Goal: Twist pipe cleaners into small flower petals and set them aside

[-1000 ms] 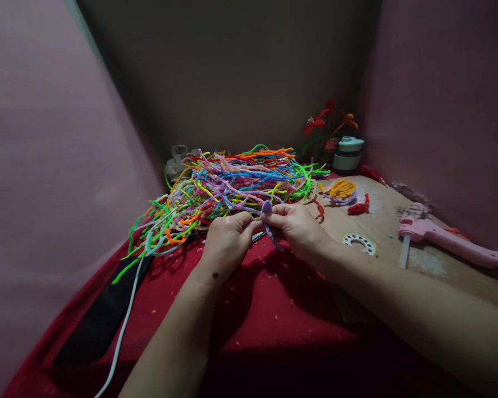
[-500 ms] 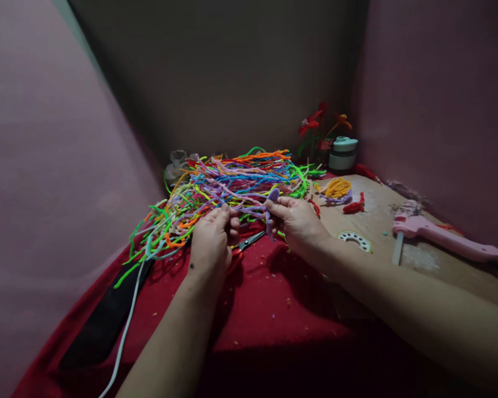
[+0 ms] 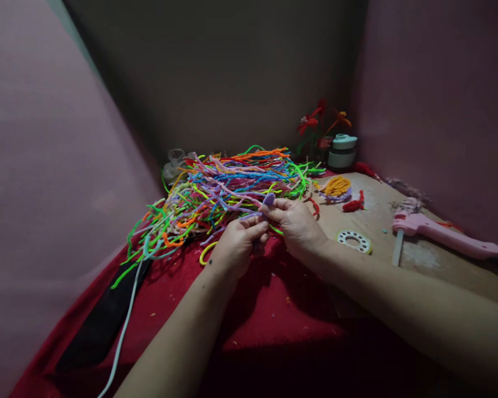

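Note:
My right hand (image 3: pixel 301 226) pinches a purple pipe cleaner (image 3: pixel 269 199), whose folded, rounded end stands up above the thumb and fingertips. Close against it, my left hand (image 3: pixel 237 243) is closed, thumb and fingers pressed together at the lower part of the same pipe cleaner. The fingers cover most of the piece between them. Just behind both hands spreads a big heap of many-coloured pipe cleaners (image 3: pixel 232 185). A yellow ring-shaped piece (image 3: pixel 206 253) shows beside my left wrist, partly covered by the hand.
On the cardboard (image 3: pixel 382 199) at right lie a pink glue gun (image 3: pixel 440 232), a white ring with holes (image 3: pixel 354 241), a yellow pipe cleaner bundle (image 3: pixel 337 187) and a red piece (image 3: pixel 353 202). Red flowers (image 3: pixel 310 121) and a mint container (image 3: pixel 342 152) stand behind. A white cable (image 3: pixel 126 326) crosses a black strip (image 3: pixel 102 326).
My left hand has moved right, up against my right hand at the purple pipe cleaner. The scissors seen between the hands are now hidden, and a yellow ring has come into view at left.

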Motion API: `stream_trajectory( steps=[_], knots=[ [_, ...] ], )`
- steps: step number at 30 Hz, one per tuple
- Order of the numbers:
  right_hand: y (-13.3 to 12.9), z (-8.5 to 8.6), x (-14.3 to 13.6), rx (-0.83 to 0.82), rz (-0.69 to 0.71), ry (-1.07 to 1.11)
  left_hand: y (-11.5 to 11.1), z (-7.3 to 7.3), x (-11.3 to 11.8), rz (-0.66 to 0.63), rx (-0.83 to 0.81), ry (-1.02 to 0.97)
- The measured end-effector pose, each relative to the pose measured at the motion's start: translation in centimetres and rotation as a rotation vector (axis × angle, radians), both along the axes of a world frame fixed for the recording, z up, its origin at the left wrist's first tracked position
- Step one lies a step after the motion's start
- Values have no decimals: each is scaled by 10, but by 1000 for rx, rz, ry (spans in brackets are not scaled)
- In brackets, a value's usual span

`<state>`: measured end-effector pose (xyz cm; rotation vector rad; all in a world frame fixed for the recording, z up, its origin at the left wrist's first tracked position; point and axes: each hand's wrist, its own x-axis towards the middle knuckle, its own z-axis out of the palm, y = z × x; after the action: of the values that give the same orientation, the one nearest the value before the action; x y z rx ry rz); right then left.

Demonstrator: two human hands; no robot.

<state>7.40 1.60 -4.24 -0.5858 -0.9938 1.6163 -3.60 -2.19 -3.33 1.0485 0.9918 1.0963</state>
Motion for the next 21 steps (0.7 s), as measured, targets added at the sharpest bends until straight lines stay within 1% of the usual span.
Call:
stream_trajectory(
  steps=[3, 6, 8, 12, 16, 18, 21],
  knots=[
    [1, 0, 2, 0, -3, -50, -2, 1, 6, 7, -11, 25],
    [2, 0, 2, 13, -10, -50, -5, 4, 14, 56, 24, 141],
    [3, 1, 2, 0, -23, -42, -7, 6, 17, 77, 19, 221],
    [6, 0, 0, -20, -74, -13, -11, 10, 18, 58, 13, 335],
    [8, -1, -1, -72, -104, 17, -14, 9, 16, 59, 106, 472],
    [10, 1, -1, -78, -103, 28, -16, 8, 12, 2, 132, 516],
    [14, 6, 3, -72, -150, 46, -17, 10, 3, -206, 57, 626]
  ],
)
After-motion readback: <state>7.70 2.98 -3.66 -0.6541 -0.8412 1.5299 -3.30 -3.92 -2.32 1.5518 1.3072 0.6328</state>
